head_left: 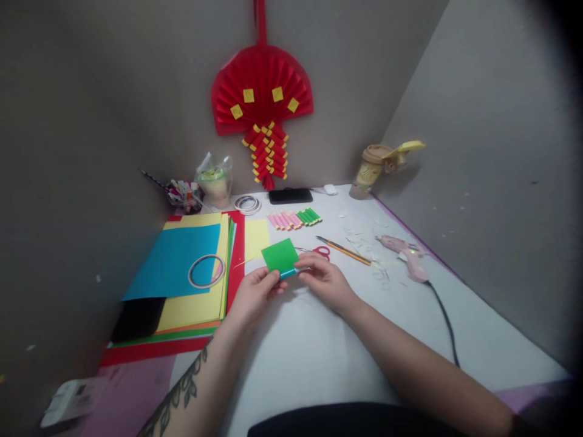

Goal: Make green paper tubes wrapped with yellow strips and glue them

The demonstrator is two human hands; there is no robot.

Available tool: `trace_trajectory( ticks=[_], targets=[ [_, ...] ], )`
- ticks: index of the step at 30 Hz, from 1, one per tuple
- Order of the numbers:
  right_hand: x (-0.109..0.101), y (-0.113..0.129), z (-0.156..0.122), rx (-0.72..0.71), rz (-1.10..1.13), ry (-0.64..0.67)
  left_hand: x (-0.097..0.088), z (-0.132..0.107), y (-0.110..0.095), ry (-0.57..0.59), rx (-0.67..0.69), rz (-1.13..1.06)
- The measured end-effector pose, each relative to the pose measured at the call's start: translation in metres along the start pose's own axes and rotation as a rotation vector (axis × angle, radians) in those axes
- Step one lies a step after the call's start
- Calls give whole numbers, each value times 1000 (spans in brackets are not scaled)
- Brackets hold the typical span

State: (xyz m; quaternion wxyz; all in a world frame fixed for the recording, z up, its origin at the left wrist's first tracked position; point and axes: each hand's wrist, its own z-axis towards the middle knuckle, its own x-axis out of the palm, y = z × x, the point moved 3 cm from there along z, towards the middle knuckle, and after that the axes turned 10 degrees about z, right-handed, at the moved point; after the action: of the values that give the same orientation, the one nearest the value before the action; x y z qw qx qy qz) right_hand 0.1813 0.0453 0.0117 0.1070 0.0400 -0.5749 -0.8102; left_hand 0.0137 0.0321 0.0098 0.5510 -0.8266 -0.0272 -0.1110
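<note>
A small square of green paper (279,255) is held up between both hands, with a blue, pen-like stick (288,274) lying along its near edge. My left hand (259,290) pinches the left end of the stick and the paper's near corner. At the other end, the fingers of my right hand (327,280) close on the stick and the paper's right corner. Just beyond the right fingers lie scissors with red handles (323,251), partly hidden by the paper. Short rolled tubes, pink (285,221) and green (309,216) with yellow ends, lie in a row farther back.
Coloured paper sheets (177,255) are stacked on the left, with a tape roll (206,271) on top. A craft knife (344,250), paper scraps and a corded glue gun (410,258) lie right. Cups (367,173), a phone (290,196) and a pen holder (184,197) stand along the back.
</note>
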Motion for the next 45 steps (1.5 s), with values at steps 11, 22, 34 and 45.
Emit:
trace_trajectory(
  ticks=[11,22,34,45],
  targets=[
    [-2,-8,1,130,11,-58,3,-4,1,46,-97,-60],
    [3,-12,-1,257,142,-159,-3,-4,-5,-152,286,480],
    [9,-12,-3,286,256,-182,-7,-1,0,-199,249,402],
    [14,-11,-4,210,344,-286,3,-3,3,-159,306,175]
  ],
)
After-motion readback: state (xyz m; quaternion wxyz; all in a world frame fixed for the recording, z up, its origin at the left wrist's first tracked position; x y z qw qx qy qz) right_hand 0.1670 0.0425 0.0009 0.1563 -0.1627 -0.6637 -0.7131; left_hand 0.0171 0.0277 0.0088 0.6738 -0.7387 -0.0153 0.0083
